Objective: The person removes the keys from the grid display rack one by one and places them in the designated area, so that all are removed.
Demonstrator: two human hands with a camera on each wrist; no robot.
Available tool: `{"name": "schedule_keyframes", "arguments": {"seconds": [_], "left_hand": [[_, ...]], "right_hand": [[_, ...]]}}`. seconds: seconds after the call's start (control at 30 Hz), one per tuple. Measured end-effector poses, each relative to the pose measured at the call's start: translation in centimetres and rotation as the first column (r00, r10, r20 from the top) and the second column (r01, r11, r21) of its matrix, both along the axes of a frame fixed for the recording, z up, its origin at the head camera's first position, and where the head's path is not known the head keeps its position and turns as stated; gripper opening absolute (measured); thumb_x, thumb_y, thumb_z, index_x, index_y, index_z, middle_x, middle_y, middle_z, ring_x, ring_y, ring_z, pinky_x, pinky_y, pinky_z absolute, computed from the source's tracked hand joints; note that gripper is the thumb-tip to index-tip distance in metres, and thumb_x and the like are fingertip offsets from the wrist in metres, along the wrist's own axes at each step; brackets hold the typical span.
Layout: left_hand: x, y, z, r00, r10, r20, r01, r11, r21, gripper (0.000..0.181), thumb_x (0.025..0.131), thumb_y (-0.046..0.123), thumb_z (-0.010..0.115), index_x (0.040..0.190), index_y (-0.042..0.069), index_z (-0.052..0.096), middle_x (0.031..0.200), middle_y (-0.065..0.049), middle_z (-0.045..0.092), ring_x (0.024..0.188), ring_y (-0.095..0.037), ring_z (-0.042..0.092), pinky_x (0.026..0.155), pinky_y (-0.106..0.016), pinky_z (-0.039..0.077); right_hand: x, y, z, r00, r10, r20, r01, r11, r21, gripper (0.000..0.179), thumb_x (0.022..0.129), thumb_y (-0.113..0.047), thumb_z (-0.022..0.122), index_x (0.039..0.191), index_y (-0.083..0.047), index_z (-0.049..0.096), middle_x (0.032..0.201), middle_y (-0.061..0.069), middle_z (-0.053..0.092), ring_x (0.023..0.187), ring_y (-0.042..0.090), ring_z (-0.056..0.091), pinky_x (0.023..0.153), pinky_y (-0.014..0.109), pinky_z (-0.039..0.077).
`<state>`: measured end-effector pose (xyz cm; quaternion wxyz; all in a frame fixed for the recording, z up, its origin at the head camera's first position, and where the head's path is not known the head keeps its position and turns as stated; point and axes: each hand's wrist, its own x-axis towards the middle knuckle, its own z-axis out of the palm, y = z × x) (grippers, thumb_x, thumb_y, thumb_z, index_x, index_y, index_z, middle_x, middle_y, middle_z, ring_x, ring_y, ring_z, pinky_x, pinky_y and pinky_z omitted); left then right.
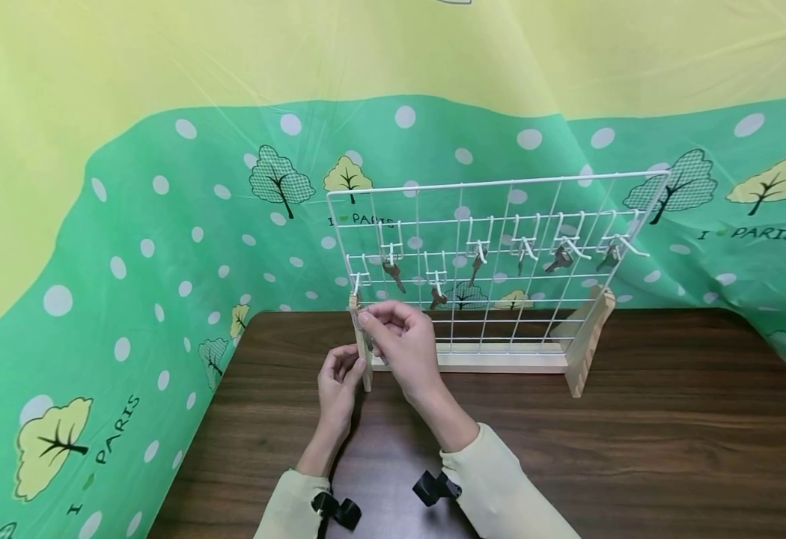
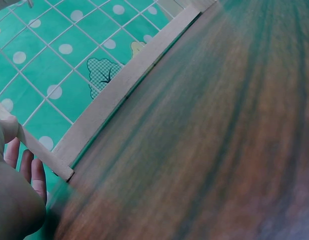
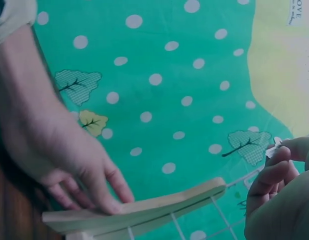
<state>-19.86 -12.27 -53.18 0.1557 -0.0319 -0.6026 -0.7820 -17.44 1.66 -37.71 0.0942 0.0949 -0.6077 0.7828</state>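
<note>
A white wire grid rack [image 1: 497, 180] with wooden side supports stands on the table. My left hand [image 1: 339, 385] holds its left wooden support [image 3: 159, 202], thumb against the near face and fingers behind. Between thumb and fingertips, my right hand [image 1: 403, 344] pinches a small silvery key [image 3: 274, 148], mostly hidden by the fingers. That hand is in front of the rack's left end, just below the leftmost white hook [image 1: 358, 283]. Several keys hang from other hooks, among them a brown key [image 1: 393, 273] and a dark key [image 1: 560, 260].
The rack's wooden base bar [image 1: 501, 363] runs to the right support [image 1: 591, 340]. Dark wood table [image 1: 635, 449] extends in front. A green and yellow printed cloth [image 1: 184, 195] hangs close behind and to the left.
</note>
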Motion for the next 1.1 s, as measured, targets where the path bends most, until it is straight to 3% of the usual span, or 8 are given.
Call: {"name": "schedule_keyframes", "arguments": {"seconds": [0.53,1.1], "left_hand": [[0.0,0.1,-0.1,1.000,0.018,0.017,-0.018,1.000,0.000,0.031,0.099,-0.014,0.071,0.126,-0.021,0.056,0.117,0.002,0.071,0.116,-0.010,0.068,0.101,-0.021,0.054],[-0.1,0.2,-0.3,0.999,0.022,-0.032,-0.022,1.000,-0.013,0.030,0.100,-0.014,0.069,0.125,-0.023,0.056,0.117,0.002,0.071,0.115,-0.010,0.069,0.101,-0.021,0.053]], "right_hand": [[1.2,2.7,-4.5,0.993,-0.014,0.118,0.005,0.997,0.075,0.011,0.104,-0.002,0.073,0.102,0.009,0.072,0.068,0.002,0.062,0.055,0.009,0.055,0.050,0.018,0.045],[1.6,3.5,-7.9,0.979,0.007,0.203,-0.027,0.995,0.098,0.008,0.100,0.002,0.076,0.101,0.009,0.073,0.073,0.006,0.070,0.056,0.014,0.063,0.049,0.020,0.050]]}}
